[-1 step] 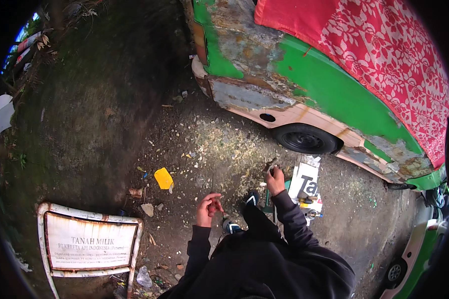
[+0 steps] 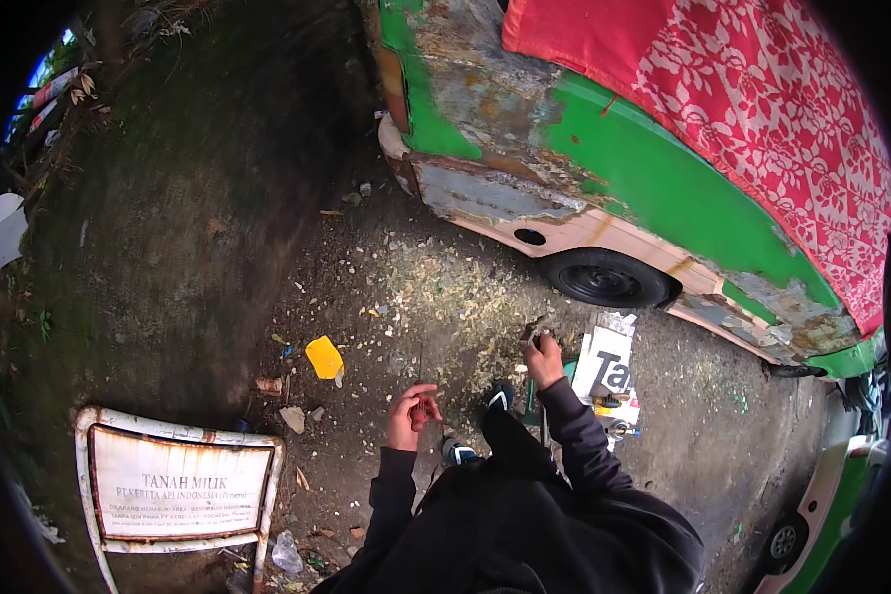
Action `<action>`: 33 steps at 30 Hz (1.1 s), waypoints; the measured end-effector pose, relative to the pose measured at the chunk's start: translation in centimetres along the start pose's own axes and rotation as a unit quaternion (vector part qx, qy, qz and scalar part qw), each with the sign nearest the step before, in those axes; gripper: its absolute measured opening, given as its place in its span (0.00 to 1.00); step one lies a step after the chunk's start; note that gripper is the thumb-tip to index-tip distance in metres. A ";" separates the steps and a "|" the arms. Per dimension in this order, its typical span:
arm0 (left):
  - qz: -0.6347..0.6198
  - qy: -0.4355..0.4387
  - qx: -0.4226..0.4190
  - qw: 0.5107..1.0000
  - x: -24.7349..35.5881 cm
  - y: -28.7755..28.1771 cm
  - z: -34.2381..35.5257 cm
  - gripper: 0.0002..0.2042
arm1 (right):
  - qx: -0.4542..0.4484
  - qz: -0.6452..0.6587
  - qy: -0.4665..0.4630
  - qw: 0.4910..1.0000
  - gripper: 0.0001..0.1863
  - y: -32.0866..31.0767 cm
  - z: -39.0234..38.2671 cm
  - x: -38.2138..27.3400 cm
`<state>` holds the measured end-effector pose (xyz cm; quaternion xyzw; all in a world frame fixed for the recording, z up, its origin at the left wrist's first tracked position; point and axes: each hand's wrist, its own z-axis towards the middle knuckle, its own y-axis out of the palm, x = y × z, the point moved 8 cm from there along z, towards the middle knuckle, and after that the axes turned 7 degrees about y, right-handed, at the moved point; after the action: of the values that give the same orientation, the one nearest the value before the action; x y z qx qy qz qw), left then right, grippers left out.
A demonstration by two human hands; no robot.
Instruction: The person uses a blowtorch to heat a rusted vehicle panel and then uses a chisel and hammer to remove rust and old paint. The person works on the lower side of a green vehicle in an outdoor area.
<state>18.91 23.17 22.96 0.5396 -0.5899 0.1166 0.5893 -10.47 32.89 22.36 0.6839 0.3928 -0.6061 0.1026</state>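
Gripping small indistinct objects, left hand (image 2: pixel 412 413) fingers curled, right hand (image 2: pixel 542 358) fingers pinched.

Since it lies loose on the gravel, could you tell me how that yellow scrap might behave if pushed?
The yellow scrap looks thin and flat, so probably light and apt to slide. One edge seems curled, so it may flex rather than stay stiff. It seems unlikely to roll.

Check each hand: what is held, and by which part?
Right hand pinches a small dark object at its lower end; left hand is curled around something too small to identify.
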 end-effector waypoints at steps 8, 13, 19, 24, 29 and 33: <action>-0.049 -0.013 -0.025 0.998 2.9 4.7 10.4 0.15 | -0.012 0.022 -0.105 0.994 0.14 1.0 5.9 -4.5; -0.075 -0.027 -0.040 0.996 2.4 6.6 13.7 0.15 | -0.060 0.001 -0.001 0.998 0.17 1.4 8.5 -3.4; -0.088 -0.055 0.006 0.995 1.3 6.8 15.9 0.09 | -0.047 0.010 0.040 0.998 0.20 1.1 10.4 -1.4; -0.082 -0.079 -0.005 0.993 1.6 5.6 19.9 0.08 | -0.007 -0.033 0.040 0.999 0.22 1.6 11.5 -3.5; -0.077 -0.113 -0.030 0.990 2.1 7.3 24.9 0.08 | -0.002 -0.039 0.080 0.996 0.26 2.1 12.1 -5.9; -0.076 -0.124 -0.020 0.989 0.3 7.1 29.1 0.12 | 0.043 -0.051 0.063 0.996 0.30 3.7 13.0 -6.5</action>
<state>-3.11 3.28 18.65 0.5812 -0.6180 -0.0089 0.5293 -17.49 19.73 23.84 0.7038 0.4067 -0.5822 0.0173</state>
